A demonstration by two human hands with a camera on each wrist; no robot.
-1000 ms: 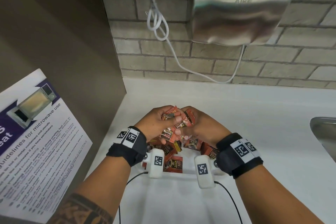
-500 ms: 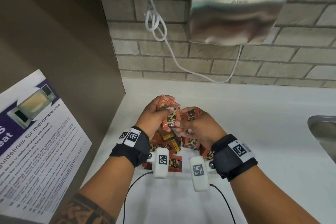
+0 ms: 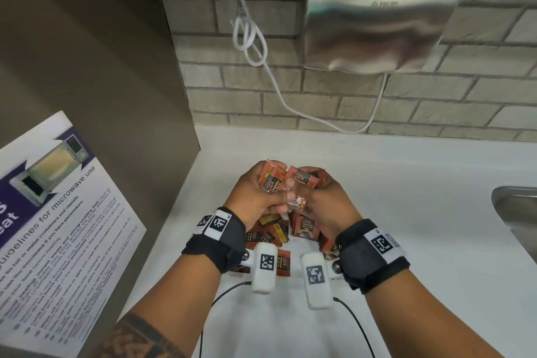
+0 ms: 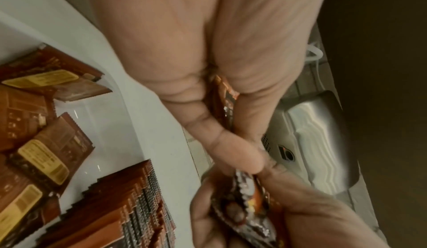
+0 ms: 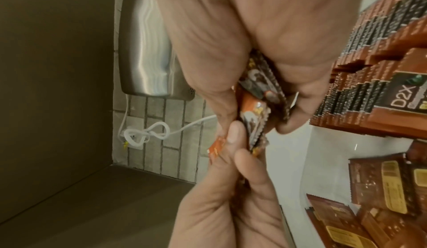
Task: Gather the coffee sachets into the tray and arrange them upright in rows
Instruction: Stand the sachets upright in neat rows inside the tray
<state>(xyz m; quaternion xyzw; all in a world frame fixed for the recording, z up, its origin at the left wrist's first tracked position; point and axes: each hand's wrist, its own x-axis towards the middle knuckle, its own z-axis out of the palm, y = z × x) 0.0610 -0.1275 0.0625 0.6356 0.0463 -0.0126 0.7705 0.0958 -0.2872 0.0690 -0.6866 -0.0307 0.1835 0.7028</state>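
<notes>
While both hands (image 3: 293, 195) grip sachets (image 3: 271, 182), others lie beneath.

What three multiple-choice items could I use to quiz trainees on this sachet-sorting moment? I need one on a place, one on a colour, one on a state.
1. Where is the hand dryer?
A. on the brick wall above the counter
B. inside the sink
C. lying in the tray

2. What colour is the cable looped on the wall?
A. black
B. white
C. red

3. What are the left hand and right hand doing?
A. resting flat on the counter
B. both holding coffee sachets above the tray
C. hanging idle

Answers: 1 A, it is mounted on the bricks; 2 B, the loop shows white; 3 B, fingers curl round sachets in all views.
</notes>
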